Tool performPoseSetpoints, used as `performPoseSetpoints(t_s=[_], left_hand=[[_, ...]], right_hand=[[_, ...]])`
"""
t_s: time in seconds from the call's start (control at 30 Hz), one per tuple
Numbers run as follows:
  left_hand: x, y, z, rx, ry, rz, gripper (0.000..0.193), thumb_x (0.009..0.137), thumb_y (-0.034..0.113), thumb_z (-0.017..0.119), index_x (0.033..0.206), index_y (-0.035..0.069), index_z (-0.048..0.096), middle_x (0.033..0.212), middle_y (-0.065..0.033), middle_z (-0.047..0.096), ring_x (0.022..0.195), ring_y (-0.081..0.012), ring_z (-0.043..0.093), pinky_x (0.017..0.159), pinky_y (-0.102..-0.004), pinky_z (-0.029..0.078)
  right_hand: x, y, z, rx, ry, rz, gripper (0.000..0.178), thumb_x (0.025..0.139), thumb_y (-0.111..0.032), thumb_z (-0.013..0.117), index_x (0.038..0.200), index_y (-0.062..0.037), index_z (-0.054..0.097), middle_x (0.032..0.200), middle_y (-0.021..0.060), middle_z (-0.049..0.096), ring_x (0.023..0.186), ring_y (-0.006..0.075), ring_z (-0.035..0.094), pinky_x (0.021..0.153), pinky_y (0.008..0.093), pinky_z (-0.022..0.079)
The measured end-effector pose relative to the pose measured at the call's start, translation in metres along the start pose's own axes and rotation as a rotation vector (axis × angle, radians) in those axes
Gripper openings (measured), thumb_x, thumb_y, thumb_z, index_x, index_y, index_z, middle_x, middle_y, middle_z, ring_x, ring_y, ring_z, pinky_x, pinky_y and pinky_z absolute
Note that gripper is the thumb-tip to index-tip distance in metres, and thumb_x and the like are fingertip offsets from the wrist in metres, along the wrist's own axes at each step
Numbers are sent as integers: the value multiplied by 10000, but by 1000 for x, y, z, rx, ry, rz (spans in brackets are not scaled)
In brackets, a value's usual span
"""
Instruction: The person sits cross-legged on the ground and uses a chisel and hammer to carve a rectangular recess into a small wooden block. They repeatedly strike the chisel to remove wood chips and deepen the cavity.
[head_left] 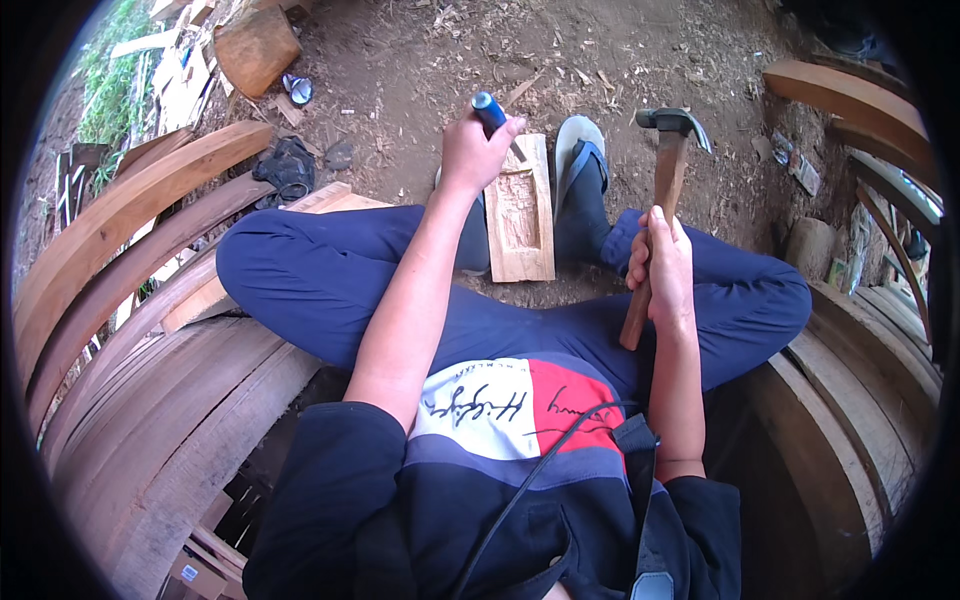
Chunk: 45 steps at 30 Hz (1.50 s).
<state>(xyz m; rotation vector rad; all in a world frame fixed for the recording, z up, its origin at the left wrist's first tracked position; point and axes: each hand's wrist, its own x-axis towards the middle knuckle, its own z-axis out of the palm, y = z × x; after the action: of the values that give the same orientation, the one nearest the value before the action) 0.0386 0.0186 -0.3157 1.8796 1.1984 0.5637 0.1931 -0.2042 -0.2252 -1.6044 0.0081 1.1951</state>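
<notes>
A pale rectangular wooden block, roughly hollowed; left fingers clamp a blue-handled chisel, right fingers a wooden-handled claw hammer.

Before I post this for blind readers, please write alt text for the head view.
Seen from above, a left hand holds a blue-handled chisel over a recessed wooden block, while the right hand grips a claw hammer. Wood chips litter the dirt ground.

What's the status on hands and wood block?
Left hand grips blue-handled chisel. Right hand holds hammer, head up. Recessed wood block between feet; right sandal close alongside.
</notes>
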Motion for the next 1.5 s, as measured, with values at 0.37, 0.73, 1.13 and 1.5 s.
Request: performPoseSetpoints(t_s=[0.37,0.73,1.13,1.5], left_hand=[[-7,9,3,-29,-197,17,347,836,330,733,962,35,600,819,-151,690,811,-328,692,736,-404,526],[-11,12,9,-56,-173,107,351,833,324,730,932,38,551,767,-146,666,783,-374,670,707,-441,510],[-18,21,11,66,26,-71,408,762,361,805,862,39,575,712,-123,658,683,-309,670,646,-394,509],[-18,7,10,36,234,-218,430,721,359,840,741,42,551,628,-108,631,581,-289,645,596,-395,506]], right_hand=[[0,5,-4,-81,14,6,272,1023,-342,474,941,-83,481,617,-28,417,434,49,387,381,227,371],[4,8,-3,-122,-10,-6,281,1023,-347,473,932,-81,485,609,-29,417,428,48,390,374,225,368],[4,10,-3,-155,11,-4,274,1017,-351,484,940,-87,484,625,-32,419,445,45,396,388,222,375],[2,10,-1,-167,12,0,265,1012,-350,498,957,-91,491,635,-31,432,450,42,399,391,217,374]])
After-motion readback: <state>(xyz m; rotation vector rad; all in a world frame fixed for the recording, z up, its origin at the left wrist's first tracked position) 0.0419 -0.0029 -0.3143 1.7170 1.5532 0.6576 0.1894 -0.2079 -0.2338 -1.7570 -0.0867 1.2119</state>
